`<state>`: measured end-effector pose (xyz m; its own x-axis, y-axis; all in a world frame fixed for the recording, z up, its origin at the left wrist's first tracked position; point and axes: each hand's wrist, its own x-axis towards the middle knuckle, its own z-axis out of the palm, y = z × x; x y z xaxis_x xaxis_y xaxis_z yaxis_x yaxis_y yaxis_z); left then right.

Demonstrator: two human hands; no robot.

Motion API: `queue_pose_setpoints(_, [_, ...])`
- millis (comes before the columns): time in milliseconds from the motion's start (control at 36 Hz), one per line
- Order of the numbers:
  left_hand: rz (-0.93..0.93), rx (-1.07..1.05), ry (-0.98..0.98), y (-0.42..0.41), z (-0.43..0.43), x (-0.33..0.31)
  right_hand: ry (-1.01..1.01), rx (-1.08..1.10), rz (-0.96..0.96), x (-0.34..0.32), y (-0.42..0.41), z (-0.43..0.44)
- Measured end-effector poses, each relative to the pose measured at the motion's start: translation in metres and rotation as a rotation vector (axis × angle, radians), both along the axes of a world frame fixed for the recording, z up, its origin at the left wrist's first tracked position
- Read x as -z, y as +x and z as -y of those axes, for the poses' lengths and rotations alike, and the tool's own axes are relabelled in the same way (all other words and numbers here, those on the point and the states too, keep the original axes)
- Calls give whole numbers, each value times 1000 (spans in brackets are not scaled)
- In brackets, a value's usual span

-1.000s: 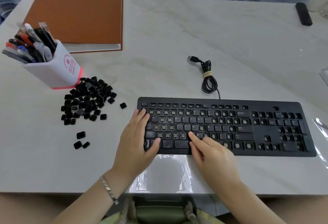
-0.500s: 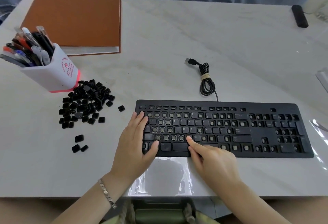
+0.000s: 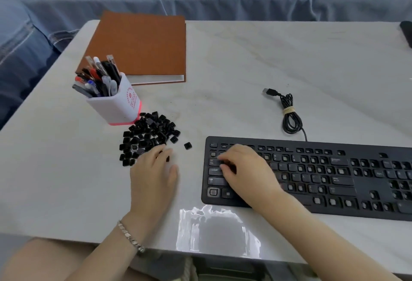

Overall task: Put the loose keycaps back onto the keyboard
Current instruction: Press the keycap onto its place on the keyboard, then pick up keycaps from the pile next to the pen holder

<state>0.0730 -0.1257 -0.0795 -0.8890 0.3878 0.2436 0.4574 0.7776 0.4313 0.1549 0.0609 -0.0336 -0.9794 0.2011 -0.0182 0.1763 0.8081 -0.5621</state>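
Note:
A black keyboard (image 3: 356,148) lies at the right, with many bare key sockets and some caps fitted. The pile of loose black keycaps (image 3: 149,132) sits left of it, and a single keycap (image 3: 188,145) lies between the two. My left hand (image 3: 153,171) lies flat on the table, its fingertips touching keycaps at the pile's near right edge. I cannot see any cap pinched. My right hand (image 3: 244,169) rests on the keyboard's left end, its bent fingers down on the keys, with nothing seen held.
A white pen holder (image 3: 117,107) full of pens stands just behind the pile. A brown notebook (image 3: 142,46) lies at the back left. The keyboard's coiled USB cable (image 3: 289,117) is behind the keyboard. A dark object (image 3: 406,33) sits at the far right edge.
My left hand left the keyboard and moved left to the keycap pile. My right hand shifted from the bottom row to the keyboard's upper left. The view swung left.

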Motion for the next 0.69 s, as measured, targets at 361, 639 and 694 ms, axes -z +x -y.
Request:
queue_pose_setpoints(361, [10, 77, -33, -24, 13, 7, 331, -246, 202, 23, -94, 48])
queue_pose_setpoints(639, [-63, 118, -102, -26, 13, 3, -242, -45, 34, -1, -59, 41])
queue_pose_setpoints(694, [71, 83, -39, -20, 9, -4, -596, 108, 21, -11, -43, 35])
